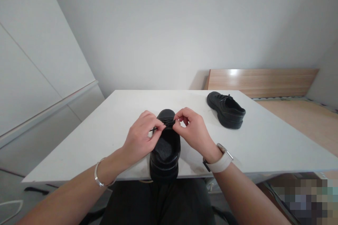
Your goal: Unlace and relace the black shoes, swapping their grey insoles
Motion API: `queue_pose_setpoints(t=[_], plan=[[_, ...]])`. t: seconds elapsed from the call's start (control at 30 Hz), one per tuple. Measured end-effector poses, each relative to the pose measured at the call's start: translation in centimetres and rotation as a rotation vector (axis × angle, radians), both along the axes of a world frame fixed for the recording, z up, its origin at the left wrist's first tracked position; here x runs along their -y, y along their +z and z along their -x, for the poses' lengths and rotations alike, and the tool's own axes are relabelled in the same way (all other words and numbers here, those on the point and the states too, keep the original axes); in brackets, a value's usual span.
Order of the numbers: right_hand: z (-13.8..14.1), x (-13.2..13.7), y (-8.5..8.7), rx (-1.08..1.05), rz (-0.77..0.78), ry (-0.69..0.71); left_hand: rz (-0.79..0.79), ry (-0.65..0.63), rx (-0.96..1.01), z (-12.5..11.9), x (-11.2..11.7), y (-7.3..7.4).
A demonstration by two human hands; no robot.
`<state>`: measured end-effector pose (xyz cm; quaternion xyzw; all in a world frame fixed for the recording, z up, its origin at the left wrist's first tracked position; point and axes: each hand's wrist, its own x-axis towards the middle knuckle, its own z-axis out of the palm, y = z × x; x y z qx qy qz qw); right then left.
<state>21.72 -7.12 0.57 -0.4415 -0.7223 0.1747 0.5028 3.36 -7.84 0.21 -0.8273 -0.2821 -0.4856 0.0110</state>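
A black lace-up shoe [166,147] stands upright at the near edge of the white table, its toe pointing away from me and its heel toward my lap. My left hand [145,132] comes in from the left, thumb and forefinger pinched on the black shoelace [167,122] above the tongue. From the other side, my right hand [190,126] also pinches the lace with closed fingertips, close to the left one. The exact shape of the lace between the fingers is too small to make out. A silver bracelet and a white-strapped watch are on my wrists.
The matching black shoe [226,109] rests on the white table [111,130] at the back right, its lace tied. A wooden headboard [264,79] and bed base [303,119] lie beyond the table's right side. White cabinets [34,59] line the left.
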Motion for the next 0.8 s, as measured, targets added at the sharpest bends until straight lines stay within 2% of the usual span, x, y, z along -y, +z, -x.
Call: queue_pose_setpoints(t=[0.1,0.23,0.33,0.4,0.47,0.53,0.63,0.8], plan=[[0.0,-0.1,-0.5,-0.021,-0.018,-0.028,0.173,0.016,0.112,0.6,0.4,-0.5],[-0.9,-0.2,-1.0,-0.058,0.012,-0.028,0.489,0.048,0.1,1.5,0.1,-0.8],[-1.5,0.8,-1.3,-0.084,0.009,-0.041,0.826,-0.062,0.018,2.0,-0.5,-1.1],[-1.5,2.1,-1.2,-0.089,-0.066,-0.068,0.954,-0.126,-0.021,2.0,-0.9,-1.3],[-1.1,3.9,-1.0,-0.088,-0.158,-0.074,0.899,-0.131,-0.04,1.8,-1.4,-1.3],[-0.7,5.7,-0.7,-0.072,-0.24,-0.025,0.744,-0.09,-0.071,1.3,-2.1,-1.1],[0.3,7.9,-0.9,0.005,-0.378,0.159,0.609,-0.007,-0.106,0.6,-3.5,-0.5],[3.2,8.5,-2.6,0.234,-0.688,0.474,0.616,0.025,-0.007,-1.5,-6.2,0.4]])
